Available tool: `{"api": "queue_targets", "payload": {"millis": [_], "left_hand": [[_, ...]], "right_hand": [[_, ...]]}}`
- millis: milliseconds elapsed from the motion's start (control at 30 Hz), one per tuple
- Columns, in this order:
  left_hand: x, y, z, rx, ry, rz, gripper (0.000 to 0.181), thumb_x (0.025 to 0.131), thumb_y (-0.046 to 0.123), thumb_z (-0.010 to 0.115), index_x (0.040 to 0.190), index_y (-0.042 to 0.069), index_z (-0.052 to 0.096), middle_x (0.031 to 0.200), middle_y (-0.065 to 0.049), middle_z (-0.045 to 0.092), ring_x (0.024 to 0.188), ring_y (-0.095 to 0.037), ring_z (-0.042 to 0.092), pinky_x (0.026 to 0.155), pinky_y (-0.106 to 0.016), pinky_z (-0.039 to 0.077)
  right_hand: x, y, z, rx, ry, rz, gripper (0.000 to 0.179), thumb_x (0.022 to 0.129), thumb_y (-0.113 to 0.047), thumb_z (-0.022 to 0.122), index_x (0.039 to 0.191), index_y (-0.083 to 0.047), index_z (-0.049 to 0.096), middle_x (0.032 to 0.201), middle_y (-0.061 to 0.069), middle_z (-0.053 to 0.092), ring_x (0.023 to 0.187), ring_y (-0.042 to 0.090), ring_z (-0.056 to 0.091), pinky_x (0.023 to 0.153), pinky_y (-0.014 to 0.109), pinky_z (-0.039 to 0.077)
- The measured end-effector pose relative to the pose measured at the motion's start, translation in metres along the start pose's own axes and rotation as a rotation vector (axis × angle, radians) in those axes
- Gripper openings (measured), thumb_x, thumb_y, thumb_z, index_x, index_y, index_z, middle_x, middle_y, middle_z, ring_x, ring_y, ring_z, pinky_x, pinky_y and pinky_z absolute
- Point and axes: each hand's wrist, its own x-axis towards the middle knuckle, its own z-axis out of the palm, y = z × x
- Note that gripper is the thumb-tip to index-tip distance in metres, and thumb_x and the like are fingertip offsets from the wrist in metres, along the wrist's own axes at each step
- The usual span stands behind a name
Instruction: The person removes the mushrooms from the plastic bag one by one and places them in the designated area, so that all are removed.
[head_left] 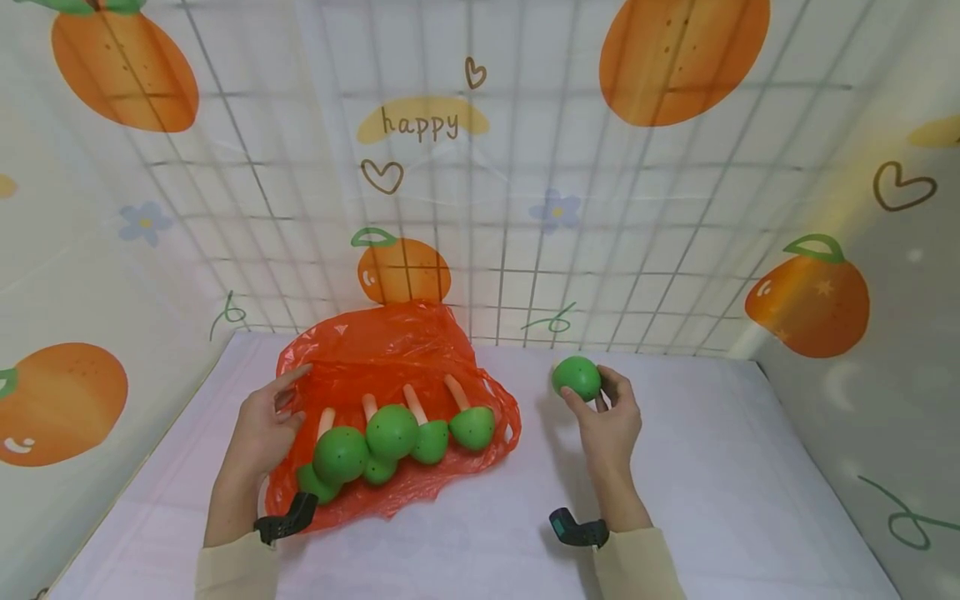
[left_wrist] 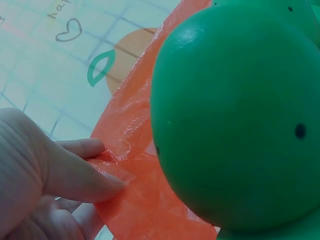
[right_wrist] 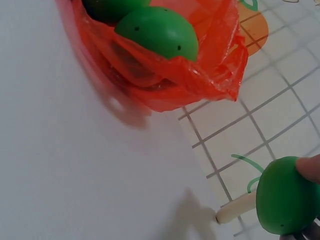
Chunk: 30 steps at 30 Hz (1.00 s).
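My right hand (head_left: 611, 417) grips a green toy mushroom (head_left: 577, 377) by its dotted, domed head, above the table to the right of a red plastic bag (head_left: 360, 333). In the right wrist view, its pale wooden stem (right_wrist: 237, 207) points away from the fingers. My left hand (head_left: 262, 429) is at the bag's left side; in the left wrist view the thumb (left_wrist: 82, 175) and fingers pinch the bag's edge. Several more green mushrooms (head_left: 392, 432) lie in a row on the bag, stems toward the back. One green head (left_wrist: 235, 120) fills much of the left wrist view.
A white-covered table (head_left: 720, 467) lies under everything. Behind it hangs a printed curtain (head_left: 420, 200) over a wire grid, with more printed cloth (head_left: 900, 400) at the right and left sides. Each wrist wears a black camera (head_left: 577, 529) on a strap.
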Motion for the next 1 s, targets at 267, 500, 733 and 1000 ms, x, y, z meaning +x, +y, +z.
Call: {"api": "queue_targets", "payload": {"millis": [267, 500, 733, 1000], "left_hand": [[-0.0023, 0.0029, -0.0005, 0.011, 0.002, -0.002, 0.07, 0.099, -0.011, 0.054, 0.163, 0.015, 0.041, 0.161, -0.024, 0.04, 0.145, -0.047, 0.042, 0.105, -0.054, 0.05], [-0.0014, 0.002, -0.0001, 0.008, 0.005, -0.005, 0.07, 0.099, -0.011, 0.055, 0.163, 0.015, 0.041, 0.161, -0.025, 0.04, 0.144, -0.047, 0.043, 0.104, -0.053, 0.051], [-0.0014, 0.0029, -0.0001, 0.012, 0.011, -0.02, 0.071, 0.098, -0.012, 0.055, 0.163, 0.014, 0.041, 0.16, -0.025, 0.041, 0.143, -0.047, 0.045, 0.103, -0.053, 0.052], [-0.0011, 0.0029, -0.0004, 0.008, 0.011, -0.02, 0.072, 0.098, -0.013, 0.055, 0.163, 0.015, 0.041, 0.16, -0.025, 0.041, 0.144, -0.047, 0.044, 0.104, -0.053, 0.051]], "right_hand": [[-0.0017, 0.0004, -0.0004, -0.082, -0.029, 0.017, 0.069, 0.086, -0.003, 0.085, 0.146, 0.004, 0.052, 0.151, 0.022, 0.051, 0.143, 0.04, 0.049, 0.117, 0.044, 0.043], [-0.0013, 0.0047, -0.0009, -0.18, -0.063, 0.068, 0.068, 0.085, -0.004, 0.084, 0.143, 0.005, 0.051, 0.148, 0.025, 0.052, 0.141, 0.044, 0.049, 0.117, 0.052, 0.042], [-0.0024, 0.0029, -0.0037, -0.249, -0.115, 0.129, 0.071, 0.082, 0.0, 0.083, 0.143, 0.008, 0.047, 0.145, 0.029, 0.051, 0.137, 0.048, 0.049, 0.115, 0.061, 0.042], [-0.001, 0.0076, -0.0051, -0.312, -0.148, 0.155, 0.075, 0.08, 0.003, 0.085, 0.143, 0.009, 0.044, 0.144, 0.031, 0.05, 0.135, 0.048, 0.049, 0.114, 0.06, 0.043]]}}
